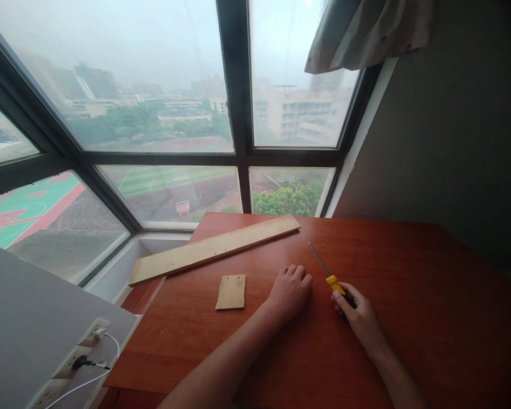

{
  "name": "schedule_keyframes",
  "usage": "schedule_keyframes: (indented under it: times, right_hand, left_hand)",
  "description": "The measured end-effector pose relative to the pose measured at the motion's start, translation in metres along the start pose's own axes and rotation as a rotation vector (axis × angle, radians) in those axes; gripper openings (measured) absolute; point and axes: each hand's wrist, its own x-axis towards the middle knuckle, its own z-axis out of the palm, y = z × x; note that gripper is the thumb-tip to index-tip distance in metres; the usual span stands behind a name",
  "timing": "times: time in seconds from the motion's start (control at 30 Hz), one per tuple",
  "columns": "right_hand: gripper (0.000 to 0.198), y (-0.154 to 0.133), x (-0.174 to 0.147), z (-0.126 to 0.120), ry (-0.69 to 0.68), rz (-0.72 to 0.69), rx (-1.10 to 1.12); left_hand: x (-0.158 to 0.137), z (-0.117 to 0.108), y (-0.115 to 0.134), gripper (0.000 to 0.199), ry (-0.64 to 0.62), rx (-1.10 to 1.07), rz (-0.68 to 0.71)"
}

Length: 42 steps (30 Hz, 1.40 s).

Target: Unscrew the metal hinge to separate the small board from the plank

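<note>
My right hand (357,312) grips a screwdriver (334,283) with a yellow and black handle. Its thin metal shaft points away from me, up and to the left, with the tip over the table. My left hand (290,289) rests palm down on the tabletop, its fingers curled under; whatever may be inside them is hidden. Left of that hand lies a small, roughly square wooden piece (230,292) with two holes near its far edge. Behind it is a long pale wooden board (217,245), lying at a slant, with small holes along its near edge.
The reddish-brown table (409,272) reaches to the window frame (238,113). The long board's left end sticks out past the table's left edge. At lower left, sockets hold a black plug (80,362) and white cables. A curtain (370,34) hangs at upper right.
</note>
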Motion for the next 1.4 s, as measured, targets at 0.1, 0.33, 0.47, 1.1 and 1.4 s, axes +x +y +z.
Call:
schedule_keyframes:
  times: [0.1,0.33,0.47,1.1,1.4]
  right_hand:
    - [0.045,0.000,0.000,0.000,0.003,0.007,0.017]
    - [0.045,0.000,-0.001,0.000,-0.001,-0.005,0.009]
    - [0.044,0.000,-0.001,-0.001,-0.001,-0.009,-0.016]
    - [0.042,0.002,0.006,0.003,-0.004,-0.049,-0.096]
    - [0.032,-0.039,0.043,0.092,-0.091,-0.381,-0.304]
  left_hand:
    - [-0.010,-0.005,-0.019,0.015,-0.022,0.036,-0.061]
    - [-0.052,-0.024,-0.080,0.016,-0.039,0.120,-0.256]
    - [-0.067,-0.029,-0.100,0.020,0.011,0.080,-0.272]
    - [-0.072,-0.044,-0.123,0.020,0.127,0.061,-0.352]
    - [-0.069,-0.044,-0.056,0.018,-0.045,-0.188,-0.303]
